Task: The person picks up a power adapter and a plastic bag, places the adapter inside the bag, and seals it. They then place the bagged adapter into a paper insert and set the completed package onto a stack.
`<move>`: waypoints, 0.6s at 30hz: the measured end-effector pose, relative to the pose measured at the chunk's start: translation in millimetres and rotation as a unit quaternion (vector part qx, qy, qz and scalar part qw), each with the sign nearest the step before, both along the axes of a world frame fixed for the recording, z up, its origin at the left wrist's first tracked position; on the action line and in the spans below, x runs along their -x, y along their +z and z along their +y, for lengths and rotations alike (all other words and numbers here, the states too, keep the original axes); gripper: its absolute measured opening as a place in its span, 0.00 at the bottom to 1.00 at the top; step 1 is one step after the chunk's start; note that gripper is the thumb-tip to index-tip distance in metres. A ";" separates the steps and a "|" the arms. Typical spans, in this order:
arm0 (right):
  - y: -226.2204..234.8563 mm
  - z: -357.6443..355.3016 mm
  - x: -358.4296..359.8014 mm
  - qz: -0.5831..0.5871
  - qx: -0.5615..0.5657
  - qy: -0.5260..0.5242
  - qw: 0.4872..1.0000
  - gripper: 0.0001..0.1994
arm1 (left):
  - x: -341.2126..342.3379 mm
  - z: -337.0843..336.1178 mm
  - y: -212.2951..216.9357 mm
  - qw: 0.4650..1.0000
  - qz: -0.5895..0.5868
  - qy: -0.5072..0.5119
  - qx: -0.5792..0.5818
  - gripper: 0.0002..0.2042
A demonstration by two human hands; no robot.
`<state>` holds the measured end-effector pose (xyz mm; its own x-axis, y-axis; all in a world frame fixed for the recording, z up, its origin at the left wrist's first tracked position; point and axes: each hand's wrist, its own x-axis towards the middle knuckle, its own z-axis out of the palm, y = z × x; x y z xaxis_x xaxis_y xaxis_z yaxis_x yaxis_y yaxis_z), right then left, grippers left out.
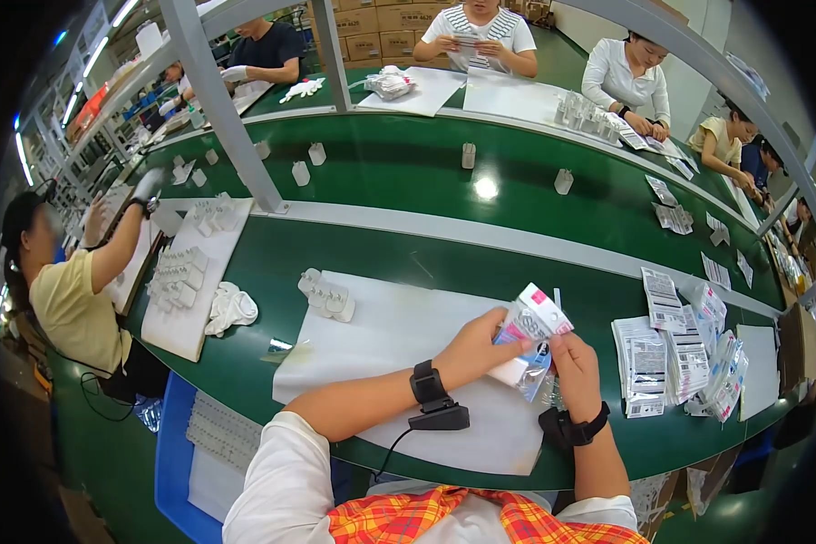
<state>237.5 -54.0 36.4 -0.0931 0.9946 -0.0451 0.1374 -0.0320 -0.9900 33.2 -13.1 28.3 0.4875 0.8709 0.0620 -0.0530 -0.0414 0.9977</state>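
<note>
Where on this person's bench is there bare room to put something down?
The white mat is bare between the small white plugs and the left hand, and below the wrists. Bare green bench lies left of the plugs. Right of the right hand it is crowded with stacked packets.

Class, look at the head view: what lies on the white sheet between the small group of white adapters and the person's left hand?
Nothing: in the head view the white sheet is bare between the white adapters and the left hand.
</note>
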 end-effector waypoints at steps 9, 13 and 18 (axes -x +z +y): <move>15.8 -7.6 18.1 -0.013 0.019 -0.074 0.997 0.12 | -0.2 -1.7 -5.9 0.997 -0.013 0.069 0.036 0.15; 15.0 -2.1 3.7 -0.036 -0.025 -0.100 0.994 0.09 | -0.8 2.4 0.9 0.988 0.003 0.088 -0.128 0.12; -3.0 18.0 -54.1 -0.221 -0.201 0.077 0.951 0.11 | -0.1 8.9 -10.4 0.961 0.047 0.043 -0.268 0.10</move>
